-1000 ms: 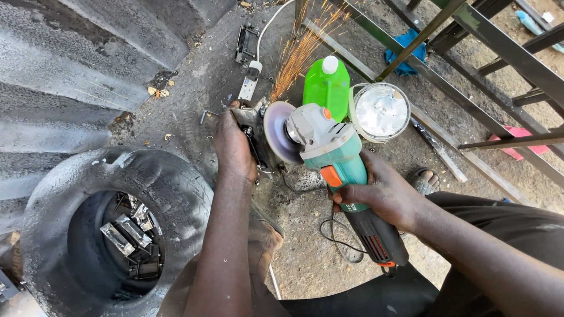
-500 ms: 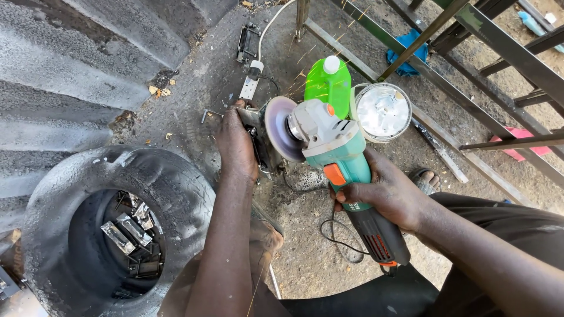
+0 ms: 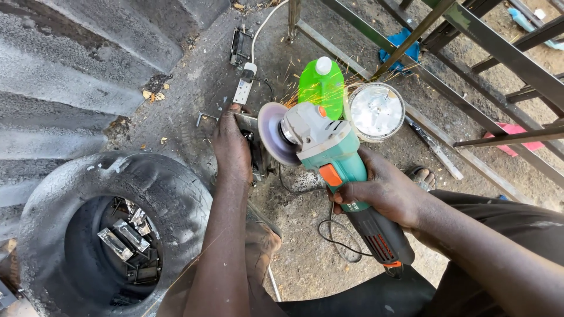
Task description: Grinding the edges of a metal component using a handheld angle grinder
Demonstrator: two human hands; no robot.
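**A:** Where's the metal piece [image 3: 249, 126] sitting right now?

**B:** On the concrete floor [image 3: 194, 88], pinned under the left hand [image 3: 230, 147]. That hand is pressed down flat on it, fingers spread over the top. Just to its right spins the grinding disc [image 3: 271, 136] of the angle grinder [image 3: 329, 155], edge against the piece – sparks spray up and away, past the green bottle [image 3: 321, 88].

**A:** And the right hand [image 3: 385, 194]?

**B:** Wrapped tight round the teal body of the grinder, just ahead of the black handle. So both hands are closed on something – 1 on the work, 1 on the tool – and they sit close together, only the disc between them.

**A:** How would you judge a clean pass here?

**B:** I'd keep the disc at a shallow, steady angle and let its weight do the cutting. The left fingertips look very near the wheel, so the holding hand is better kept back from the contact line. The cord [image 3: 338, 235] loops on the floor below the right hand; best it stays behind the tool.

**A:** Anything else close by?

**B:** A round lamp [image 3: 376, 111] beyond the grinder, a power strip [image 3: 244, 88] above the left hand, and a tyre [image 3: 117, 188] holding metal brackets [image 3: 126, 238] down to the left.
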